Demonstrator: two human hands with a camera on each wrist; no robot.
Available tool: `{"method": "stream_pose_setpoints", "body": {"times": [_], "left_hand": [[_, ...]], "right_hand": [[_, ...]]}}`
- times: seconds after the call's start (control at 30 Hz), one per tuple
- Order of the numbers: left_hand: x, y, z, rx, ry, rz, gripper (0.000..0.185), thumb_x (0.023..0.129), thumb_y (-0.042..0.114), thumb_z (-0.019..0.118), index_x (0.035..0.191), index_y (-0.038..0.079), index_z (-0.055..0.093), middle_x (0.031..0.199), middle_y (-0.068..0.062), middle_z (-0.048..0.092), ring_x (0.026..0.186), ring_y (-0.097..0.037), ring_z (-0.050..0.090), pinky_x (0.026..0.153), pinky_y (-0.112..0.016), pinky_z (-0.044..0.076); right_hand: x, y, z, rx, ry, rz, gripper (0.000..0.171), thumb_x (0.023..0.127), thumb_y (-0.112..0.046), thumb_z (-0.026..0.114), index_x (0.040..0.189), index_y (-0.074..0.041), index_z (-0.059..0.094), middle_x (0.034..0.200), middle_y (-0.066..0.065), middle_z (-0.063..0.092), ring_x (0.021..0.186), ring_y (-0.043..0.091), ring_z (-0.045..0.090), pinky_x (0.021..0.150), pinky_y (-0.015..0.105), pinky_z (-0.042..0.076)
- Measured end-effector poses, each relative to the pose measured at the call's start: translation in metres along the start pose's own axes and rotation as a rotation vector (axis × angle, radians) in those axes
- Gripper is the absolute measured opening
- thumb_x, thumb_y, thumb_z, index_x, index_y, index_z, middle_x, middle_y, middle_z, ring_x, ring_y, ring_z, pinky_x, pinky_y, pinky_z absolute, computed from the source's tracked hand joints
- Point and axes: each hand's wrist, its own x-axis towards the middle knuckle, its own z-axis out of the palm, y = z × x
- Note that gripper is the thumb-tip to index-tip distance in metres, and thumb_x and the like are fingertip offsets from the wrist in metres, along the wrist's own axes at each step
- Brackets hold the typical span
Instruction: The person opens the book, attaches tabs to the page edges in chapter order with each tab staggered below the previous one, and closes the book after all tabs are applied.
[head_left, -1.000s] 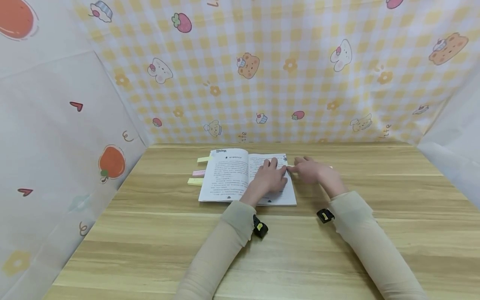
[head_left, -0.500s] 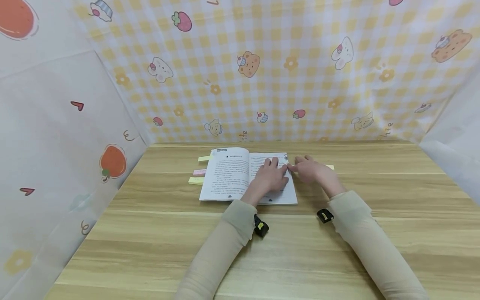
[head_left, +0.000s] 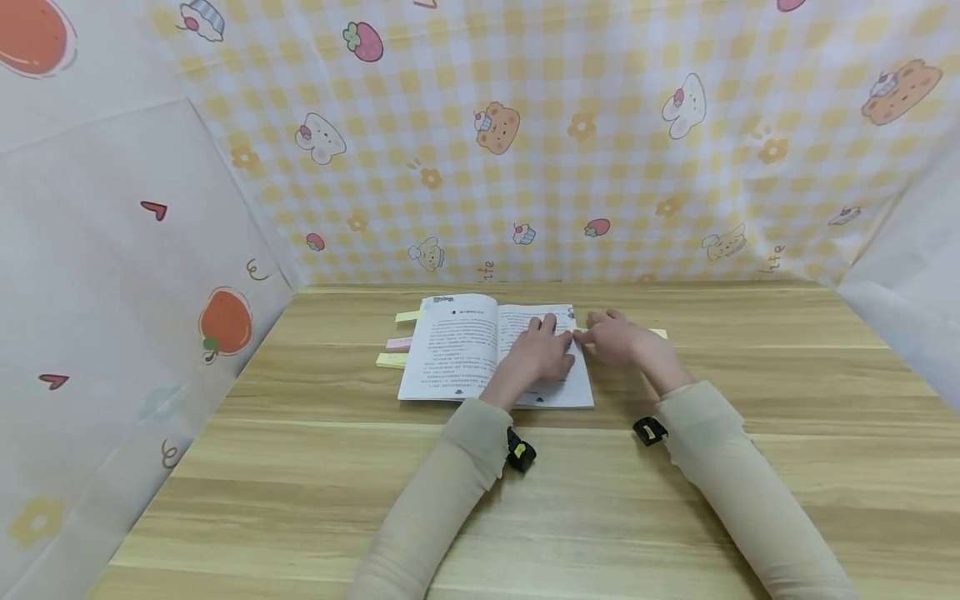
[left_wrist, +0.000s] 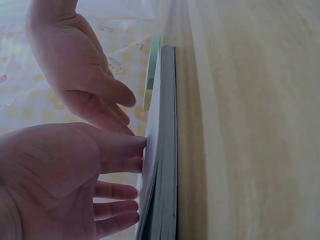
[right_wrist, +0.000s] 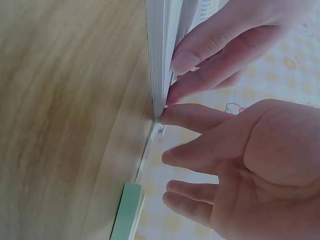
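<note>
On my head view: wooden table (head_left: 675, 500) enclosed by a checked cartoon-print backdrop (head_left: 600, 167) and pale side sheets (head_left: 112, 292). Three sticky tabs, yellow (head_left: 408, 317), pink (head_left: 398, 343) and yellow (head_left: 390, 362), project from beneath the left page edge; a yellow-green sticky pad (head_left: 658, 334) lies on the table just beyond my right hand (head_left: 618, 342), partly hidden by it. Open book (head_left: 491, 354): lies flat at the far middle of the table, spine running away from me, pages spread left and right, text upright toward me. My left hand (head_left: 542, 357) rests on the right-hand page, fingers straight and pressing it down, covering much of the print. Right hand sits at the book's right edge, fingers loosely extended; forefinger tip (right_wrist: 167, 116) touches the page edges, gripping nothing I can see.
</note>
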Motion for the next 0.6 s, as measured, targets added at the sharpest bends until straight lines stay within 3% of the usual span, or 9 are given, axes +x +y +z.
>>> {"method": "stream_pose_setpoints", "body": {"times": [0.17, 0.4, 0.6], "left_hand": [[-0.0026, -0.0015, -0.0004, 0.004, 0.006, 0.011, 0.053, 0.107, 0.039, 0.044, 0.156, 0.019, 0.040, 0.157, -0.013, 0.030, 0.138, -0.028, 0.035, 0.111, -0.041, 0.039], [-0.0069, -0.0062, -0.0025, -0.030, -0.002, 0.052, 0.052, 0.106, 0.039, 0.046, 0.154, 0.019, 0.044, 0.151, -0.012, 0.035, 0.130, -0.025, 0.039, 0.104, -0.038, 0.043], [-0.0076, -0.0096, -0.0011, -0.074, 0.008, 0.066, 0.053, 0.106, 0.038, 0.048, 0.155, 0.018, 0.042, 0.150, -0.012, 0.036, 0.131, -0.025, 0.038, 0.105, -0.038, 0.043]], "right_hand": [[-0.0020, 0.0001, 0.0007, -0.001, 0.013, -0.024, 0.053, 0.094, 0.008, 0.043, 0.145, 0.000, 0.050, 0.152, 0.037, 0.030, 0.138, 0.064, 0.020, 0.112, 0.069, 0.021], [-0.0045, 0.0074, 0.0039, -0.029, 0.061, -0.143, 0.047, 0.094, 0.003, 0.053, 0.141, 0.001, 0.056, 0.146, 0.042, 0.036, 0.135, 0.062, 0.031, 0.114, 0.067, 0.019], [-0.0036, 0.0078, 0.0062, -0.024, 0.067, -0.156, 0.044, 0.097, -0.003, 0.055, 0.141, 0.001, 0.055, 0.146, 0.042, 0.037, 0.139, 0.057, 0.030, 0.115, 0.066, 0.018]]}}
